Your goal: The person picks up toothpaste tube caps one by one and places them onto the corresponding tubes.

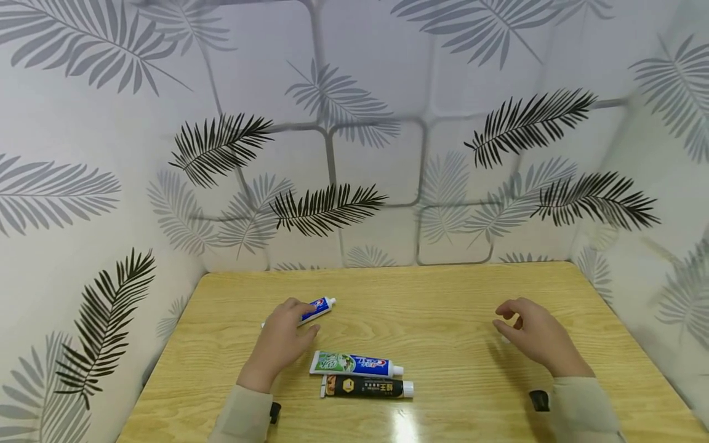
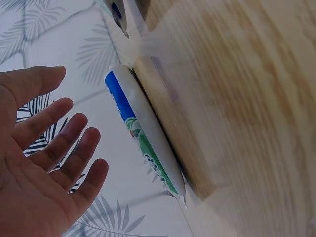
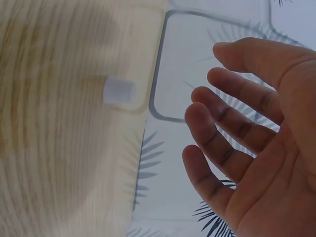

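My left hand (image 1: 284, 335) hovers over the left part of the table, its fingers loosely bent. It overlaps a blue-and-white toothpaste tube (image 1: 318, 309) in the head view and hides part of that tube. Seen from the left wrist, the same hand (image 2: 49, 163) holds nothing. To its right there lies a green, blue and white toothpaste tube (image 2: 143, 131), also in the head view (image 1: 354, 364). A black toothpaste tube (image 1: 368, 387) with a white cap lies alongside it. My right hand (image 1: 536, 332), fingers loosely curled and holding nothing, is near a small white cap-like piece (image 3: 119, 90).
The wooden table (image 1: 443, 307) backs onto a white wall (image 1: 376, 166) patterned with grey and black leaves. Similar walls flank the table's left and right sides.
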The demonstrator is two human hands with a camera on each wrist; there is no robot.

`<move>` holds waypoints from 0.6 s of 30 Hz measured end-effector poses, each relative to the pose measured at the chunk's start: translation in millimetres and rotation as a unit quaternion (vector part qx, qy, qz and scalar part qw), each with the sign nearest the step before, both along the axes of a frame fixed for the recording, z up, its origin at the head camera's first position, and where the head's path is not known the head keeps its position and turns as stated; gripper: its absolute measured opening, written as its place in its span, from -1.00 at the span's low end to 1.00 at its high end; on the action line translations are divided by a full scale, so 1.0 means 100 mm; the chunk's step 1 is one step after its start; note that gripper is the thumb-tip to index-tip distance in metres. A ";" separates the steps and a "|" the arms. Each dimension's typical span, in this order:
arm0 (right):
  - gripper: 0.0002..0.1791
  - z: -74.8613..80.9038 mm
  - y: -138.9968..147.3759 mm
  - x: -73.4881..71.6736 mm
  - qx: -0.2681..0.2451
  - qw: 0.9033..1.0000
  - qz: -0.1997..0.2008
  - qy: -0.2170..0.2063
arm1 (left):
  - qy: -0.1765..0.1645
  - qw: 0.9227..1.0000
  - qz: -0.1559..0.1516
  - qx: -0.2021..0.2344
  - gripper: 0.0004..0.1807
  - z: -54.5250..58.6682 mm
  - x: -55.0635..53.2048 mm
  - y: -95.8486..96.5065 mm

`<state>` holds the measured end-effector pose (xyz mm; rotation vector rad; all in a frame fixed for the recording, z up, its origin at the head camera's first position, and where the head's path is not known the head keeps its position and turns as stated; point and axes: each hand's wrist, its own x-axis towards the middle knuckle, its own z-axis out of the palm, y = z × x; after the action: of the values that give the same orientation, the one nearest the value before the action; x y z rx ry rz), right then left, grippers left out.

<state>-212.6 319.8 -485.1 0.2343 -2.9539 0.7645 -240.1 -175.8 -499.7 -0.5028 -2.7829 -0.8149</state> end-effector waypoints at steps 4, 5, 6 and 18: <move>-0.73 -0.04 0.06 -0.02 0.004 1.000 0.000 -0.019 | -0.006 1.000 0.001 0.000 -0.57 -0.03 -0.04 -0.04; -0.73 -0.05 0.07 -0.02 0.006 1.000 0.001 -0.024 | -0.006 1.000 0.000 -0.002 -0.57 -0.03 -0.04 -0.06; -0.74 -0.06 0.09 -0.03 0.008 1.000 0.002 -0.029 | -0.007 1.000 0.001 -0.005 -0.56 -0.03 -0.04 -0.06; -0.62 -0.10 0.16 -0.03 0.021 0.993 0.004 -0.113 | -0.046 0.998 0.016 -0.028 -0.51 -0.06 -0.10 -0.11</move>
<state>-215.5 336.2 -495.1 0.1714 -3.1855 0.7800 -250.5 -186.7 -506.2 -0.4391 -2.8982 -0.7740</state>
